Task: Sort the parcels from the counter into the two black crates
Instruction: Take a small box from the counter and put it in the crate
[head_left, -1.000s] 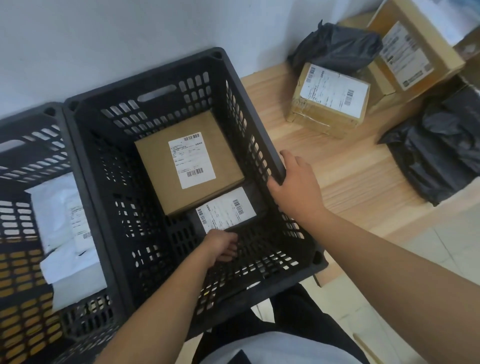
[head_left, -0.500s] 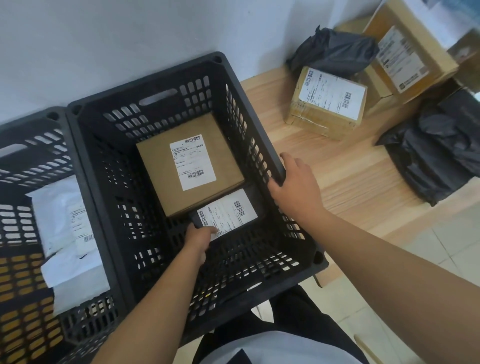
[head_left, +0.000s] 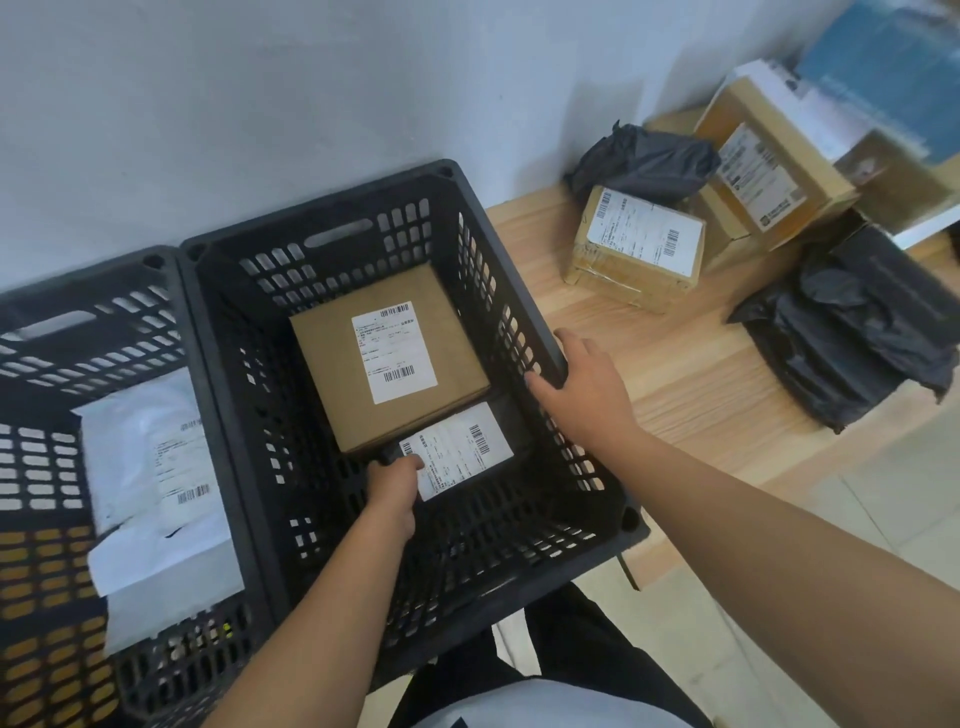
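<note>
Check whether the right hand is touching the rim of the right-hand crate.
Touching. The head view shows the right hand gripping the rim of the right-hand crate: thumb inside the wall, fingers curled over the outer edge, with no gap.

Slotted plastic crate (head_left: 311, 213) is black, so's the second crate (head_left: 78, 278). Cardboard box (head_left: 332, 374): plain brown, white label (head_left: 394, 352) with black barcode stripes. Flat plastic parcel (head_left: 457, 452) black, soft poly mailers (head_left: 140, 447) white, counter (head_left: 675, 374) pale wood grain.

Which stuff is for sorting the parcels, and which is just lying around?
For the job: left hand pinching black labelled parcel; right hand gripping right crate; left crate; white mailers; brown box; wooden counter; taped box; large box; big black bag; small black bag.
Just lying about: grey wall; tiled floor; blurred blue thing.
</note>
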